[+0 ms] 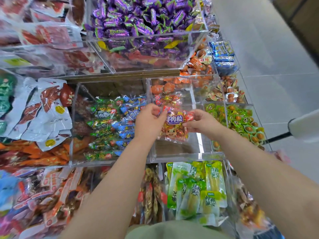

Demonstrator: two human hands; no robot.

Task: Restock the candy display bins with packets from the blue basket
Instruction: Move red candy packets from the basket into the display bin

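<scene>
The left grip (149,120) and the right grip (202,121) are together holding one candy packet (175,125) up over the display. The left grip is pinching the packet's upper left edge with curled fingers. The right grip is pinching its right edge between thumb and fingers. The packet is hanging between the two grips, touching both, with its printed face turned up toward the camera: a purple label above a cartoon face, seen through clear wrap.

The packet is hovering above a clear acrylic bin (174,155), not resting in it. The bare floor of that bin is showing beneath the packet, and a few similar red-and-orange packets (168,99) are lying at its far end.

Just beside it on the left, a second clear bin (73,135) is holding rows of green and blue packets (110,121). On the higher tier behind, purple wrapped candies (138,16) are piling up in another bin. To the right, green-rimmed round packs (241,119) are filling a compartment. Nearer the person, green pouches (198,183) are lying in the lower tier. Both forearms are reaching forward over that lower tier.
</scene>
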